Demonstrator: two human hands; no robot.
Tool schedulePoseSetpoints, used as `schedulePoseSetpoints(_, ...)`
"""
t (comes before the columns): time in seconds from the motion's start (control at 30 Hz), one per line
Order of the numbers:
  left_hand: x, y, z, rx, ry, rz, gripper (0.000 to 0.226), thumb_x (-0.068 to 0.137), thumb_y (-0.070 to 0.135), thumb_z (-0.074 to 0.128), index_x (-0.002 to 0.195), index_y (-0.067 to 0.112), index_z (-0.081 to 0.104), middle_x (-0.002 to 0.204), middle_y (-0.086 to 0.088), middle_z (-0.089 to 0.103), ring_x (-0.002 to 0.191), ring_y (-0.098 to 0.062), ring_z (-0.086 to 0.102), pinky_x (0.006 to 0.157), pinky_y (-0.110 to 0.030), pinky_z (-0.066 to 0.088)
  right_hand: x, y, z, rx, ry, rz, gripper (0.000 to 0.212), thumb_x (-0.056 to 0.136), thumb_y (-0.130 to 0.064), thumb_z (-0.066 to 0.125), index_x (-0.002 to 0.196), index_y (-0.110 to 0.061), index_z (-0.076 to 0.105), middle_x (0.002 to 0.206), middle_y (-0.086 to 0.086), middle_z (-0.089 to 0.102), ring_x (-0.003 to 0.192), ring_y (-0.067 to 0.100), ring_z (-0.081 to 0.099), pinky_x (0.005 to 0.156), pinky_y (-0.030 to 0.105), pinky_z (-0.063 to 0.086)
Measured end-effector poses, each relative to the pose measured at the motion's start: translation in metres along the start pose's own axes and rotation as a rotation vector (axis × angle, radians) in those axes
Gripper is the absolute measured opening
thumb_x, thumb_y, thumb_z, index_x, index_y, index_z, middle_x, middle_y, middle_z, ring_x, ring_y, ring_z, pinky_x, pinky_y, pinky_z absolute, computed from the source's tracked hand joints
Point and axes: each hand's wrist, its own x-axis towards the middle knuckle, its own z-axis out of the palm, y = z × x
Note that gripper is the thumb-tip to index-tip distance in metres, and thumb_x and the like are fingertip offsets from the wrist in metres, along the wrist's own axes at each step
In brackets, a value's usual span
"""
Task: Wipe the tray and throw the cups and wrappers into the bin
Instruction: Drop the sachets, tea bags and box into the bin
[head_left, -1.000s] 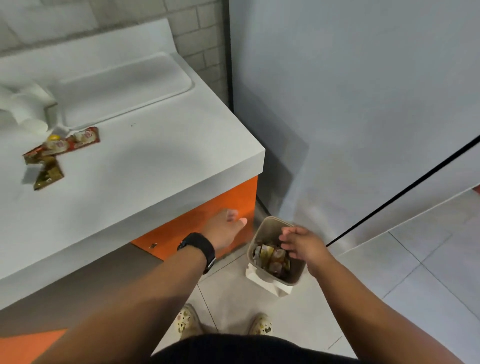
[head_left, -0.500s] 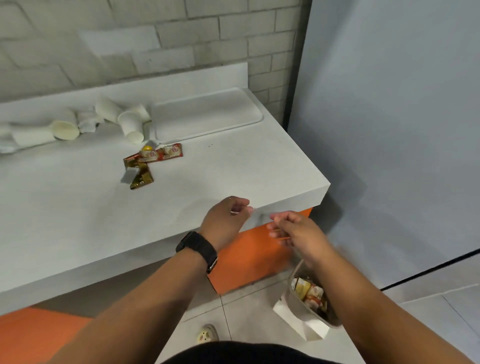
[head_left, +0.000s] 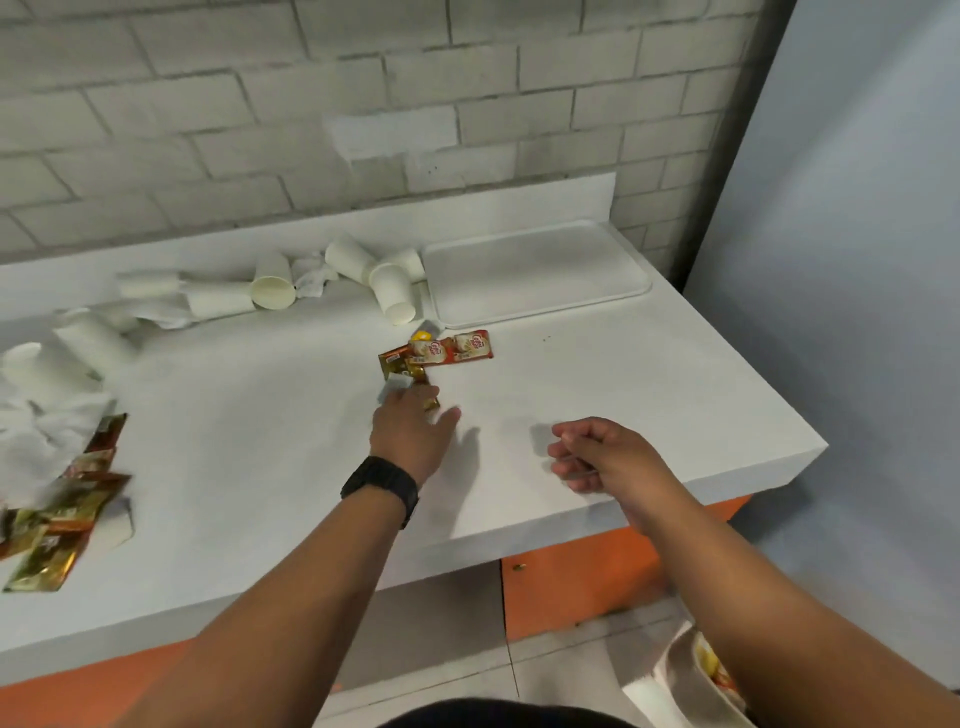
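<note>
- Two bare forearms reach forward over the white worktop (head_left: 597, 384) from the bottom of the view.
- Nearest, low at the right, the bin (head_left: 675, 686) stands on the floor below the worktop edge, partly hidden behind the right forearm, with wrappers visible inside.
- The right hand (head_left: 602, 457) hovers above the worktop near its front edge, its fingers (head_left: 563, 439) curled inward and holding nothing that shows.
- The left hand (head_left: 410, 431), with a black watch (head_left: 382, 486) on the wrist, stretches further in, fingers loosely extended and reaching the near end of a small heap of wrappers (head_left: 441, 353); whether they grip one cannot be told.
- At the far left edge lie more wrappers (head_left: 62, 514) beside crumpled tissue (head_left: 36, 426).
- Further back, several white paper cups (head_left: 392, 293) lie tipped over along the worktop.
- The white tray (head_left: 535, 270) sits flat at the back right corner, just beside the cups, against the brick wall (head_left: 311, 104).
</note>
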Motion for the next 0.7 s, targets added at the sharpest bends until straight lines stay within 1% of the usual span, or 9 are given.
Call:
schedulePoseSetpoints(0.07, 0.018, -0.014, -0.007, 0.15, -0.006, -0.033, 0.056, 0.082, 0.049, 0.06, 0.132, 0.024, 0.052, 0.138, -0.009, 0.045, 0.123, -0.03, 0.046, 0.102, -0.038, 0.04, 0.01, -0.005, 0.013, -0.018, -0.004, 0.005, 0.014, 0.097, -0.013, 0.053, 0.105, -0.011, 0.064, 0.093, 0.01, 0.068, 0.071, 0.016, 0.063, 0.061, 0.026, 0.048)
schedulePoseSetpoints(0.13, 0.032, -0.025, -0.011, 0.225, -0.071, -0.037, 0.069, 0.079, 0.054, 0.062, 0.139, 0.026, 0.043, 0.144, -0.008, 0.037, 0.128, -0.031, 0.042, 0.103, -0.04, 0.039, 0.02, -0.006, 0.025, -0.026, -0.01, 0.002, 0.014, 0.097, -0.013, 0.052, 0.104, -0.011, 0.064, 0.094, 0.01, 0.068, 0.072, 0.016, 0.063, 0.062, 0.025, 0.048)
schedulePoseSetpoints(0.23, 0.051, -0.037, -0.011, 0.274, -0.172, 0.04, 0.079, 0.078, 0.059, 0.061, 0.143, 0.025, 0.034, 0.15, -0.005, 0.03, 0.133, -0.029, 0.038, 0.107, -0.04, 0.037, 0.034, -0.006, 0.041, -0.047, -0.007, 0.004, 0.014, 0.097, -0.014, 0.053, 0.104, -0.013, 0.065, 0.096, 0.01, 0.069, 0.076, 0.017, 0.065, 0.063, 0.025, 0.051)
schedulePoseSetpoints(0.33, 0.063, -0.043, -0.013, 0.319, -0.253, 0.119, 0.073, 0.085, 0.06, 0.052, 0.145, 0.026, 0.031, 0.153, -0.002, 0.03, 0.134, -0.025, 0.039, 0.107, -0.039, 0.038, 0.048, -0.006, 0.051, -0.059, -0.004, 0.003, 0.014, 0.097, -0.015, 0.054, 0.102, -0.015, 0.066, 0.097, 0.009, 0.07, 0.08, 0.019, 0.066, 0.064, 0.025, 0.051)
schedulePoseSetpoints(0.43, 0.069, -0.046, -0.018, 0.435, -0.27, 0.21, 0.067, 0.089, 0.061, 0.043, 0.146, 0.027, 0.031, 0.154, 0.002, 0.03, 0.133, -0.021, 0.042, 0.102, -0.036, 0.041, 0.06, -0.008, 0.056, -0.09, 0.007, -0.009, 0.014, 0.096, -0.015, 0.055, 0.103, -0.016, 0.067, 0.099, 0.009, 0.071, 0.082, 0.019, 0.067, 0.069, 0.027, 0.051)
schedulePoseSetpoints(0.53, 0.07, -0.048, -0.021, 0.536, -0.269, 0.271, 0.062, 0.095, 0.058, 0.034, 0.147, 0.025, 0.029, 0.155, 0.002, 0.029, 0.13, -0.021, 0.045, 0.098, -0.036, 0.044, 0.078, -0.014, 0.066, -0.168, 0.032, -0.054, 0.015, 0.092, -0.015, 0.059, 0.105, -0.013, 0.068, 0.093, 0.004, 0.07, 0.078, 0.016, 0.063, 0.071, 0.026, 0.048)
schedulePoseSetpoints(0.6, 0.07, -0.047, -0.022, 0.591, -0.272, 0.298, 0.054, 0.1, 0.047, 0.03, 0.147, 0.021, 0.028, 0.154, -0.001, 0.03, 0.128, -0.023, 0.047, 0.095, -0.038, 0.045, 0.093, -0.021, 0.074, -0.325, 0.087, -0.12, 0.016, 0.089, -0.018, 0.063, 0.104, -0.016, 0.069, 0.09, -0.004, 0.068, 0.078, 0.012, 0.061, 0.072, 0.021, 0.045)
schedulePoseSetpoints(0.67, 0.072, -0.047, -0.023, 0.62, -0.278, 0.327, 0.05, 0.102, 0.039, 0.029, 0.147, 0.017, 0.026, 0.153, -0.005, 0.031, 0.125, -0.024, 0.049, 0.094, -0.038, 0.045, 0.112, -0.025, 0.083, -0.552, 0.114, -0.193, 0.017, 0.088, -0.023, 0.065, 0.105, -0.021, 0.069, 0.097, -0.007, 0.067, 0.09, 0.01, 0.062, 0.078, 0.021, 0.045)
schedulePoseSetpoints(0.7, 0.073, -0.048, -0.023, 0.633, -0.284, 0.343, 0.05, 0.102, 0.038, 0.029, 0.148, 0.016, 0.025, 0.153, -0.006, 0.031, 0.124, -0.025, 0.05, 0.093, -0.038, 0.046, 0.122, -0.027, 0.089, -0.631, 0.11, -0.228, 0.02, 0.088, -0.024, 0.066, 0.107, -0.022, 0.069, 0.104, -0.006, 0.065, 0.098, 0.011, 0.061, 0.085, 0.024, 0.046)
